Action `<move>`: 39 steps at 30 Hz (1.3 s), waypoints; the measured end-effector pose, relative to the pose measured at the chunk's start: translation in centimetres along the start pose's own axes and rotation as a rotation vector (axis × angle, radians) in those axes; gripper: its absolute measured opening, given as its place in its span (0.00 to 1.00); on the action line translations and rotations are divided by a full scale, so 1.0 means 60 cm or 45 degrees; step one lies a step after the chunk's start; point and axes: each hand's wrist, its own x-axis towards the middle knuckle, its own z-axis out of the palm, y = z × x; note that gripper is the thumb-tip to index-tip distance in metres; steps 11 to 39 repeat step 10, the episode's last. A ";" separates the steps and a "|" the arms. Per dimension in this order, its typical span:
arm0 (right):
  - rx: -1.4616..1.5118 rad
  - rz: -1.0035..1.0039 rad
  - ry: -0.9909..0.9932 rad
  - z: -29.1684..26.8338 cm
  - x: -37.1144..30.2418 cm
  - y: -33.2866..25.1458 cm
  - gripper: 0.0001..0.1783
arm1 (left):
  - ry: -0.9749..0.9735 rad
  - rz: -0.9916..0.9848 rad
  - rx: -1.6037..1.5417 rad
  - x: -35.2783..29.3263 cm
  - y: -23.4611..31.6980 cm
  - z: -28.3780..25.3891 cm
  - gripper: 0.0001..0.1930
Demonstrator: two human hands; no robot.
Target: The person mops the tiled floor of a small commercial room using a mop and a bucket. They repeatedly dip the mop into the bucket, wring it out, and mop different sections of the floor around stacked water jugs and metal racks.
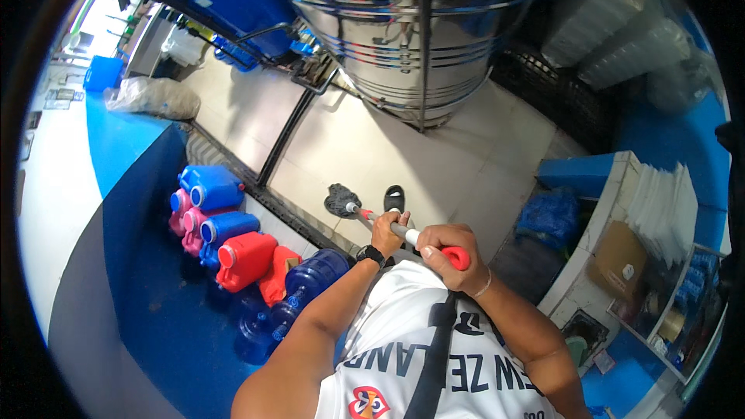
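Mop (340,202) head sits on pale tiled floor (466,155), just beside a black sandalled foot (394,198), handle slanting up toward the person. Left hand (386,234) wraps the shaft lower down; right hand (450,254) clamps the red grip end. Red, blue, pink jugs (233,237) stacked left; steel tank (411,39) beyond.

Mop (339,202): grey head on tiled floor, red-gripped handle slanted.
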 end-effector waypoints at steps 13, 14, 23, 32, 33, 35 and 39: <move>-0.138 -0.051 0.538 -0.085 -0.162 -0.055 0.15 | -0.270 0.308 -0.060 0.014 0.101 0.144 0.20; -0.138 -0.051 0.538 -0.085 -0.162 -0.055 0.15 | -0.270 0.308 -0.060 0.014 0.101 0.144 0.20; -0.138 -0.051 0.538 -0.085 -0.162 -0.055 0.15 | -0.270 0.308 -0.060 0.014 0.101 0.144 0.20; -0.138 -0.051 0.538 -0.085 -0.162 -0.055 0.15 | -0.270 0.308 -0.060 0.014 0.101 0.144 0.20; -0.138 -0.051 0.538 -0.085 -0.162 -0.055 0.15 | -0.270 0.308 -0.060 0.014 0.101 0.144 0.20; -0.138 -0.051 0.538 -0.085 -0.162 -0.055 0.15 | -0.270 0.308 -0.060 0.014 0.101 0.144 0.20; -0.138 -0.051 0.538 -0.085 -0.162 -0.055 0.15 | -0.270 0.308 -0.060 0.014 0.101 0.144 0.20</move>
